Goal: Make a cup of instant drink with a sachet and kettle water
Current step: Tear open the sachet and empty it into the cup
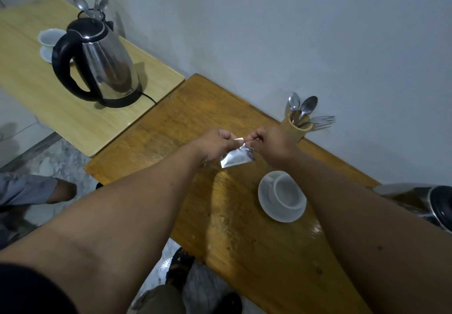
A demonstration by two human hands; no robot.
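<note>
Sachet (235,157) | top edge pinched between left hand (216,143), right hand (271,142)

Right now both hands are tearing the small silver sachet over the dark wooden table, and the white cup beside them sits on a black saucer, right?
Not quite: in the head view the white cup sits on a white saucer. The rest holds.

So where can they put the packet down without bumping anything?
Bare wood lies left of the white cup and saucer on the dark wooden table, beneath both hands. It is crowded by the bamboo cutlery holder and the right-edge steel kettle.
</note>
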